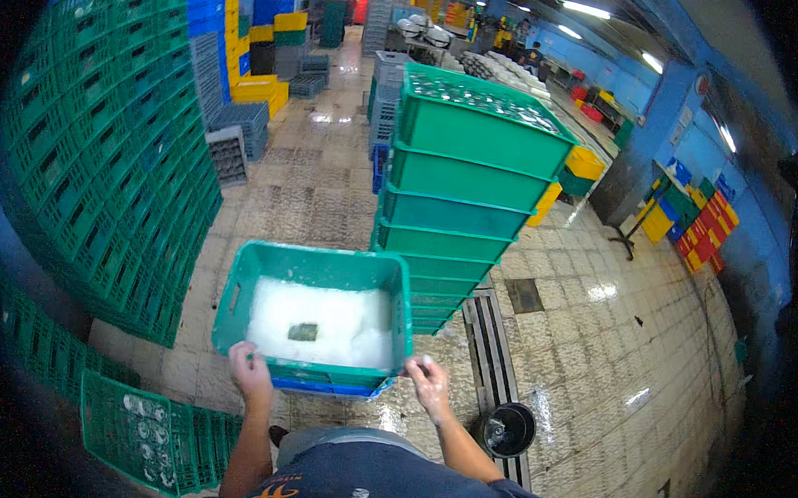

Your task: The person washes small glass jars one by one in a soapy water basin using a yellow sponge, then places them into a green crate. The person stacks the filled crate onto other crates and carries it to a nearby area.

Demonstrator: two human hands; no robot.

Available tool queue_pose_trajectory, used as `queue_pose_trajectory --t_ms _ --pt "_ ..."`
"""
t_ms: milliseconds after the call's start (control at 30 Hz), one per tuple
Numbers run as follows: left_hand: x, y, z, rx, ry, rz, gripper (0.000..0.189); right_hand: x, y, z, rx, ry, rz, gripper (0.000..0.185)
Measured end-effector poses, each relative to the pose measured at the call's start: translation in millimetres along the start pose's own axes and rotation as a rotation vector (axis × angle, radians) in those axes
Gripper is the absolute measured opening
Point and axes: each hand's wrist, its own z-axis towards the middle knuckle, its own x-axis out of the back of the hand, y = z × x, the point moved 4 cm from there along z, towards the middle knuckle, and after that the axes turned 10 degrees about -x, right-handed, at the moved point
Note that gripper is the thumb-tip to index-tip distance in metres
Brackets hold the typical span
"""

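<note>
A green plastic crate (pixel 313 374) stands before me on top of a blue one (pixel 329 387). White foam or suds (pixel 349 323) covers its inside, and a small dark greenish object or gap (pixel 303 331) shows in the white. My left hand (pixel 250 369) is at the crate's near left corner with its fingers curled by the rim. At the near right corner is my right hand (pixel 429 386), wet and flecked with white, its fingers bent close to the rim. Whether either hand grips the crate is not clear.
A tall stack of green crates (pixel 469 178) rises just beyond, the top one holding many shiny round items. More green crates (pixel 103 149) form a wall at left. A green crate with cups or jars (pixel 130 431) lies lower left. A black bucket (pixel 510 430) stands by the floor drain (pixel 485 333).
</note>
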Motion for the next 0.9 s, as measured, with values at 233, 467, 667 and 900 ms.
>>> queue_pose_trajectory --t_ms 233,467,667,900 --pt "-145.3 114.8 69.7 -0.131 -0.159 -0.099 0.028 169.8 14.1 -23.4 -0.041 0.410 -0.079 0.012" --pt "-265.9 194.1 182.7 -0.275 -0.123 -0.165 0.040 243.2 -10.0 33.8 0.046 0.486 0.013 0.013" --pt "-346.7 245.5 238.1 -0.461 0.044 -0.172 0.053 286.7 -26.2 151.8 0.115 0.375 -0.120 0.010" --pt "-447.7 281.2 288.2 -0.288 0.197 -0.255 0.061 352.7 -16.5 250.2 0.111 0.362 -0.410 0.006"
